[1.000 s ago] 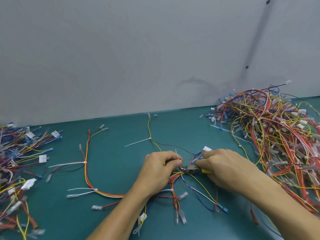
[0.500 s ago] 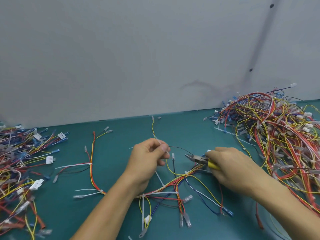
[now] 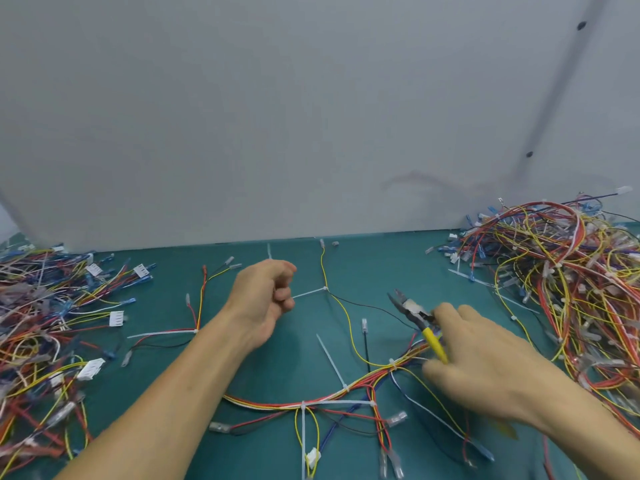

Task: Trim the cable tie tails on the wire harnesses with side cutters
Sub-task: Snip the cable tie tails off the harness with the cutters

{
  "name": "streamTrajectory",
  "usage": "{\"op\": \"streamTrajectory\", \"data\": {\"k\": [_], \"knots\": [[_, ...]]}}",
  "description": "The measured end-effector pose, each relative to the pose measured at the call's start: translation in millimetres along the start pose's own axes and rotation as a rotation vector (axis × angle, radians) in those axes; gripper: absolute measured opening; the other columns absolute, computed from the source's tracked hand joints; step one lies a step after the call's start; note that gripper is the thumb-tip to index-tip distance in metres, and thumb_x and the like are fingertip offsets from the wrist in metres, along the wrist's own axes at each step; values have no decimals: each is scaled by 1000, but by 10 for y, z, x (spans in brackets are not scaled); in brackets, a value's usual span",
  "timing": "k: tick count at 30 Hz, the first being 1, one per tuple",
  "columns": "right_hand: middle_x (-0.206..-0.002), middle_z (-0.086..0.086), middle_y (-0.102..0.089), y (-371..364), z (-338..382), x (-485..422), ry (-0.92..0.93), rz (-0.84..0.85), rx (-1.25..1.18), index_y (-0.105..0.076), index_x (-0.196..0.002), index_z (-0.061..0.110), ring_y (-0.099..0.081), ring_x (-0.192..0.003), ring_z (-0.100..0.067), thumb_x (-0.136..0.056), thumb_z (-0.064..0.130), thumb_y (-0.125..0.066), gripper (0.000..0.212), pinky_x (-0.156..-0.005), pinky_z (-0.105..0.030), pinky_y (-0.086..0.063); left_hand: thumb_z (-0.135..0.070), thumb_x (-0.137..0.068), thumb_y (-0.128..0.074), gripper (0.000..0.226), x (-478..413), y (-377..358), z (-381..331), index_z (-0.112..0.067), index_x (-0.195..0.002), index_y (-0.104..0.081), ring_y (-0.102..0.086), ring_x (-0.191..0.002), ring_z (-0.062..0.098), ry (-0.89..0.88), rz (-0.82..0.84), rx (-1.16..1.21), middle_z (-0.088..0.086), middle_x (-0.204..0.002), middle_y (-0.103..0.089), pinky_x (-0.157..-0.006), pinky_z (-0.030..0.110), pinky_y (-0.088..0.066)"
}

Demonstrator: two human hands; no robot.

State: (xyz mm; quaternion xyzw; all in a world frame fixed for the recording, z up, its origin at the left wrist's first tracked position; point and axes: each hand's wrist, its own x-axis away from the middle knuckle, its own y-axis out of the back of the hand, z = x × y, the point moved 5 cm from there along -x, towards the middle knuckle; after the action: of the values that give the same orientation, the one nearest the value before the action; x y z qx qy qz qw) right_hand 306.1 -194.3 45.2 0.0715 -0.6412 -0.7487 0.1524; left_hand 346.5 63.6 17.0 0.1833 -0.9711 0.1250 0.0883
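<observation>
The left grip point(image 3: 266, 296) is curling into a fist and pinching a thin pale tie strip point(image 3: 269, 251) that is sticking up out of its top. The right grip point(image 3: 485, 358) is wrapping round the yellow handles of the side cutters point(image 3: 415, 317); their jaws are standing slightly apart and pointing away towards the left grip. The fingers here are blurring.

The wire harness point(image 3: 346, 393) is lying on the teal worktop point(image 3: 363, 265), running from under the left forearm to beneath the right grip. 1 uncut tie tail point(image 3: 330, 358) is slanting up from it between the 2 grips. Another white tail point(image 3: 308, 293) is touching the left grip's knuckles.

A yellow wire point(image 3: 346, 317) and a black lead with a white terminal point(image 3: 364, 323) are lying between the cutters and the left grip. A heaped pile of harnesses point(image 3: 561, 289) is sitting just beyond the right grip. A flatter pile point(image 3: 38, 323) is lying well outside the left grip.
</observation>
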Motion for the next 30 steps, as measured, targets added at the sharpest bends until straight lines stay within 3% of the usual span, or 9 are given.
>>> {"op": "streamTrajectory", "data": {"k": [2, 4, 7, 9, 12, 19, 25, 30], "knots": [[-93, 6, -41, 46, 89, -69, -6, 24, 4, -38, -103, 28, -50, -93, -24, -75, 54, -43, 39, -69, -35, -35, -9, -81, -66, 16, -103, -8, -37, -17, -68, -62, -38, -47, 9, -116, -45, -272, -8, -56, -49, -52, 23, -33], [-100, 2, -46, 96, 221, -186, 19, -47, 83, -40, -110, 25, -53, -100, -26, -76, 52, -47, 44, -69, -34, -35, -19, -79, -74, 6, -166, -73, -54, -24, -83, -73, -55, -66, 6, -245, -22, -691, -12, -71, -63, -62, 20, -39], [-102, -1, -54, 123, 456, -397, 65, -197, 234, -40, -98, 21, -57, -101, -28, -82, 47, -51, 32, -66, -33, -31, -25, -81, -74, 21, -266, -124, 53, -21, -102, -74, -62, -102, 17, -254, 37, -1128, -2, -100, -71, -85, 20, -45], [-103, -2, -56, 89, 580, -543, 91, -241, 313, -45, -93, 24, -57, -100, -29, -86, 42, -52, 21, -68, -34, -29, -27, -83, -70, 15, -283, -148, 80, -24, -97, -75, -61, -102, 24, -263, 43, -1224, 1, -98, -72, -87, 31, -50], [-105, -4, -56, 32, 690, -712, 100, -256, 411, -57, -100, 21, -54, -101, -28, -86, 31, -53, 18, -71, -35, -27, -30, -87, -65, 14, -299, -190, 86, -30, -98, -73, -59, -102, 27, -307, 47, -1318, 2, -100, -71, -85, 36, -51], [-102, -7, -57, 16, 860, -782, 186, -323, 511, -61, -102, 16, -54, -96, -29, -85, 18, -51, 20, -73, -36, -30, -28, -93, -56, 18, -248, -168, 167, -26, -99, -73, -58, -104, 26, -398, 62, -1278, -1, -101, -71, -90, 38, -46], [-104, -7, -53, 80, 892, -638, 167, -282, 507, -56, -104, 15, -53, -97, -28, -84, 12, -51, 21, -69, -34, -28, -27, -92, -54, 21, -184, -140, 220, -25, -92, -74, -61, -95, 23, -450, 19, -1210, -5, -90, -73, -88, 34, -46], [-108, -8, -51, 43, 1002, -620, 182, -264, 499, -54, -112, 12, -53, -99, -28, -90, 9, -45, 25, -70, -34, -29, -29, -91, -54, 21, -192, -139, 235, -28, -93, -75, -61, -96, 22, -462, 6, -1190, -6, -93, -73, -90, 35, -45]]}}
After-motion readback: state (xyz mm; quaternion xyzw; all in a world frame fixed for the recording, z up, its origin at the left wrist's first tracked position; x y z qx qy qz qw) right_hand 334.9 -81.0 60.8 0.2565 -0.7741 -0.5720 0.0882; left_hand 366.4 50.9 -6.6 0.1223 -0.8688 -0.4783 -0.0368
